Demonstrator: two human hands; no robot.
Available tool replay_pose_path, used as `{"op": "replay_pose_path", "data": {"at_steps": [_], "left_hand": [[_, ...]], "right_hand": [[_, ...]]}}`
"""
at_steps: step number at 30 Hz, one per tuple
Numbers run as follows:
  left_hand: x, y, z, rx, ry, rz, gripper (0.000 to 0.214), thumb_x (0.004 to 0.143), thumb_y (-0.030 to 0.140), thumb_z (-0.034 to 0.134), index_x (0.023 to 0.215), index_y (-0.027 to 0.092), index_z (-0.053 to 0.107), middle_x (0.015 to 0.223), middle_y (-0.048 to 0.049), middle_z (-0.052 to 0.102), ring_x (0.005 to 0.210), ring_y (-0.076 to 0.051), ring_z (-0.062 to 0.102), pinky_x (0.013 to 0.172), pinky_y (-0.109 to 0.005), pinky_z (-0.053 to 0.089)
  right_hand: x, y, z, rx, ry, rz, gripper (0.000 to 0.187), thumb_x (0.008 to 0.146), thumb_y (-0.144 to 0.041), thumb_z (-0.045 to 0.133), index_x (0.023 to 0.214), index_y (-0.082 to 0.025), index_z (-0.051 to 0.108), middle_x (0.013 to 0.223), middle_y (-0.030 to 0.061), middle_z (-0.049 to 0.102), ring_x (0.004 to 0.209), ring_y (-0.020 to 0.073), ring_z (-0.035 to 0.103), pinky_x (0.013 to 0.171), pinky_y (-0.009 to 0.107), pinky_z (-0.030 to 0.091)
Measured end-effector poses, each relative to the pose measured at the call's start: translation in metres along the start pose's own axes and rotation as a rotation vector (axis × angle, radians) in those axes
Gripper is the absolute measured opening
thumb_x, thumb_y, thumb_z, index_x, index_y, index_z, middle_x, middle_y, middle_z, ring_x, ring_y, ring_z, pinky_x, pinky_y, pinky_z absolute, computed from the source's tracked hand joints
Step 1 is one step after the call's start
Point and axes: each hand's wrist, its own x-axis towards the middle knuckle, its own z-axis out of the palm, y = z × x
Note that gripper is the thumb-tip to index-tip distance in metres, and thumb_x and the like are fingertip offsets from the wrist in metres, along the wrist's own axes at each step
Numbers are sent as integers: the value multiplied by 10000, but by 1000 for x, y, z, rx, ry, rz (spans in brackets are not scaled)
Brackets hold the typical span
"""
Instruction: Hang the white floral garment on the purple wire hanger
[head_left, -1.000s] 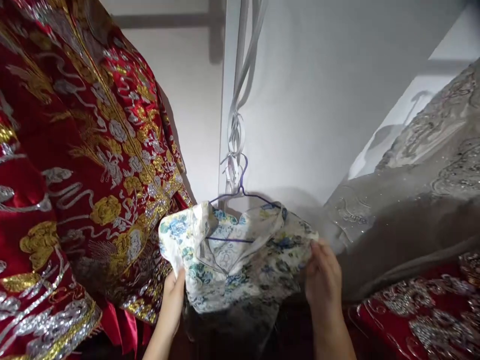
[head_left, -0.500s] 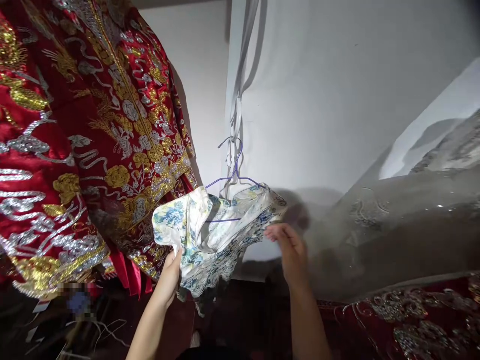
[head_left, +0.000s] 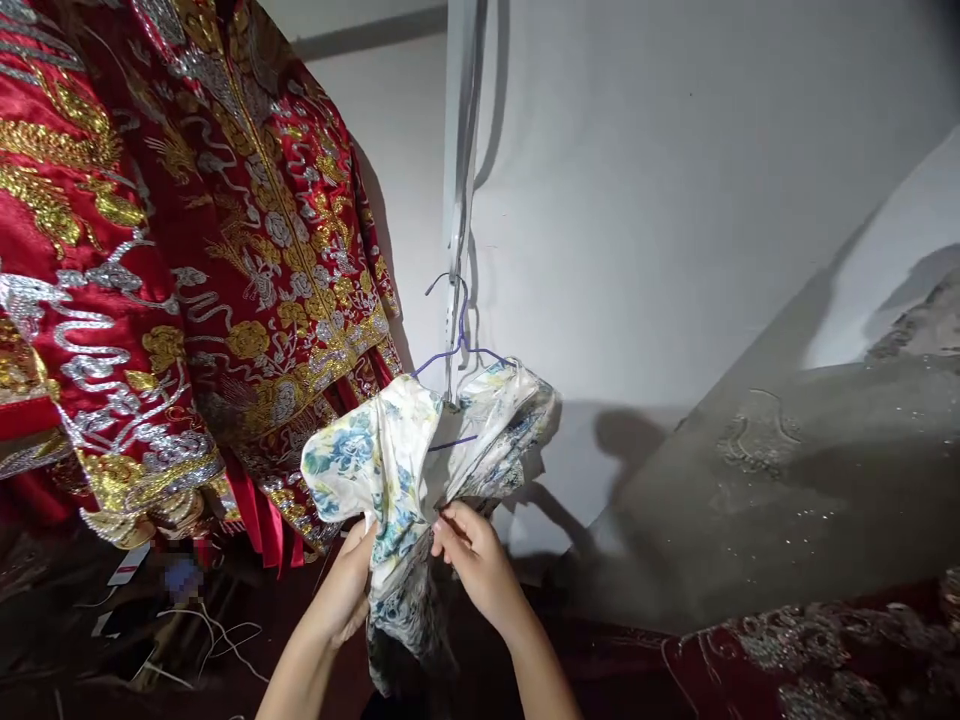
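A white garment with blue and green flowers (head_left: 341, 460) hangs on a thin purple wire hanger (head_left: 431, 360) in the middle of the view. My left hand (head_left: 349, 580) is closed on the garment's side, below the left sleeve; its fingertips are partly hidden behind the cloth. With thumb and fingers pinched together, my right hand (head_left: 469, 540) holds the garment's front edge at the bottom of the neck opening. The lower part of the garment hangs bunched and dark between my forearms.
The hanger hangs beside a pale vertical strap (head_left: 459, 150) by the white wall (head_left: 615, 220). A red jacket with gold and silver embroidery (head_left: 262, 260) hangs at left. Sheer beaded fabric (head_left: 720, 520) and dark red embroidered cloth (head_left: 840, 660) are at right. Thin cables (head_left: 217, 640) lie low left.
My right hand has moved left, from beside the garment's right side to its neck opening, and now pinches the edge there. The garment's lower part has dropped and bunched; my left hand keeps its hold.
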Motion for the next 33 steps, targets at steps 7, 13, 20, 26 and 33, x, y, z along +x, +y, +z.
{"op": "replay_pose_path", "data": {"at_steps": [7,13,20,26,33], "left_hand": [[-18,6,16,-39,-95,-94,578,686,457,823,1154,150,680,1093,-140,746,1121,-346,669,984,-438,529],[-26,6,20,-66,-119,-152,588,648,384,851,1165,175,664,1050,-133,749,1073,-334,692,930,-431,562],[2,6,14,-102,66,-6,433,776,391,745,1129,156,658,1066,-119,738,1072,-290,678,968,-396,521],[24,-24,-6,206,608,664,411,780,293,724,1150,228,558,1185,-44,592,1168,-204,535,1035,-307,396],[0,-42,25,436,-9,529,162,836,222,640,994,183,638,959,-51,631,940,-203,592,910,-311,448]], "right_hand": [[-9,4,11,125,73,-19,265,976,-469,465,956,-207,500,722,-9,541,646,138,499,629,262,401],[-12,1,7,108,-24,-15,244,972,-438,446,985,-208,525,662,-44,418,595,126,430,571,250,351],[-9,0,-11,86,-24,48,235,928,-348,459,738,-211,454,545,-65,356,503,105,354,507,246,278],[-5,-3,-18,8,-45,122,245,900,-309,496,688,-188,519,476,-45,459,467,110,430,513,246,317],[-2,0,11,2,-100,105,235,883,-277,508,666,-191,537,493,-33,519,474,119,463,531,248,355]]}}
